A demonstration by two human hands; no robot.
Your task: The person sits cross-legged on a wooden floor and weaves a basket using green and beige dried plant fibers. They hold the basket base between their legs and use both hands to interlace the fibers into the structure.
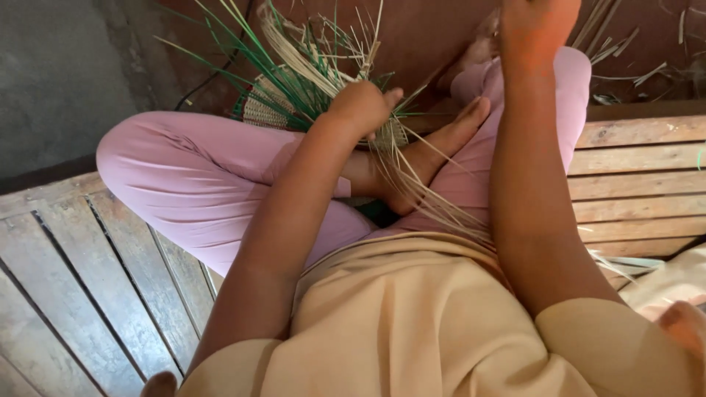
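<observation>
At the lap, just above the crossed foot (434,147), the left hand (364,110) is clenched tight on a bundle of pale straw strands (412,184) where they meet the half-woven mat (272,110); green strips (294,73) fan upward beyond that fist. Past the foot, the right hand (537,26) is raised at the frame edge, its fingers cut off, so its grip cannot be told. Judgement: sound work here calls for the fist to pin the weave firmly against the foot while strands are drawn evenly, without kinking. Beneath the foot lie pink trousers (191,176) and a slatted wooden bench (88,272).
</observation>
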